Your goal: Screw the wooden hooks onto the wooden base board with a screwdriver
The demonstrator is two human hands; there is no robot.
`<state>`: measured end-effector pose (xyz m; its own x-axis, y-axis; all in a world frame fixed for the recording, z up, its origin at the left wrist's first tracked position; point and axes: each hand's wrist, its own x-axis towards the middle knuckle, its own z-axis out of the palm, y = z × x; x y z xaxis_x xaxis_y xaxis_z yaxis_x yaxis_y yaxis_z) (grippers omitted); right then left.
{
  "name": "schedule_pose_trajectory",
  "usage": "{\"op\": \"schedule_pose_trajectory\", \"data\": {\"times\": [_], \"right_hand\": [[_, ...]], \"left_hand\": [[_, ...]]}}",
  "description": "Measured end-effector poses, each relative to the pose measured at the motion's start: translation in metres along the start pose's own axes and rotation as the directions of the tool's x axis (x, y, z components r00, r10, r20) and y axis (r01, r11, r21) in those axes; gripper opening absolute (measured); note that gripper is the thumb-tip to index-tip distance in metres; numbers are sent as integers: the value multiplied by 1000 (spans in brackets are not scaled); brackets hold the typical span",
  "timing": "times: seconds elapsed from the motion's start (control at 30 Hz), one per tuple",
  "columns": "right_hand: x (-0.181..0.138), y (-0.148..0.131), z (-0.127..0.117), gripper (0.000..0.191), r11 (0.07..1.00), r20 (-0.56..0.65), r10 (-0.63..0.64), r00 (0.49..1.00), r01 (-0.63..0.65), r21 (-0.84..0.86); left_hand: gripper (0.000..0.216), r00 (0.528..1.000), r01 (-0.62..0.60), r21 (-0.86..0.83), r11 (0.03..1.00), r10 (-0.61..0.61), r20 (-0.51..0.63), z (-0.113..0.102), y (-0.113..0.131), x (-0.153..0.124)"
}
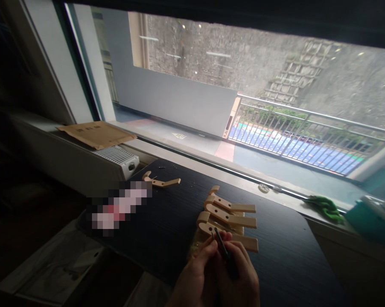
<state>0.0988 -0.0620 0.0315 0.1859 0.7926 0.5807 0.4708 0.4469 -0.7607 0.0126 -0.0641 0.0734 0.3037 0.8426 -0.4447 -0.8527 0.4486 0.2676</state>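
Note:
My right hand (242, 270) grips a dark, slim screwdriver (223, 245), its tip pointing away from me. Close beside it, my left hand (197, 268) pinches a small thin piece that looks like a screw (212, 235). Both hands are over the nearest of three pale wooden hooks; the near hook (203, 226), middle hook (226, 216) and far hook (234, 207) lie side by side with dark screw holes. Under them is a crinkled clear plastic bag (194, 247). My fingers cover part of the near hook. Whether the screwdriver touches the screw, I cannot tell.
Another wooden hook (163, 183) lies farther left on the black table (167, 213), with small screws (162, 167) behind it. A blurred-out pinkish item (122, 207) is at the left edge. Tape (263, 188) and a green object (325, 207) lie along the windowsill; a brown envelope (99, 134) tops a white unit.

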Motion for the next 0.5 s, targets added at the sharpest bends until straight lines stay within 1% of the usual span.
{"op": "schedule_pose_trajectory", "data": {"times": [0.1, 0.2, 0.37, 0.5], "right_hand": [[-1, 1, 1, 9, 1000, 1, -9, 1000, 9, -18], [-2, 5, -1, 12, 998, 25, -31, 999, 32, -46], [-1, 10, -5, 13, 991, 81, -50, 995, 59, -119], [0, 8, -5, 12, 979, 80, -84, 993, 97, -181]], "left_hand": [[20, 995, 96, -40, 995, -94, 39, 2, 3, 1], [23, 987, 156, -78, 985, -151, 60, 1, 4, 3], [24, 985, 171, -136, 976, -166, 50, -1, 3, 7], [20, 984, 174, -79, 982, -170, 54, 0, 1, 11]]}}
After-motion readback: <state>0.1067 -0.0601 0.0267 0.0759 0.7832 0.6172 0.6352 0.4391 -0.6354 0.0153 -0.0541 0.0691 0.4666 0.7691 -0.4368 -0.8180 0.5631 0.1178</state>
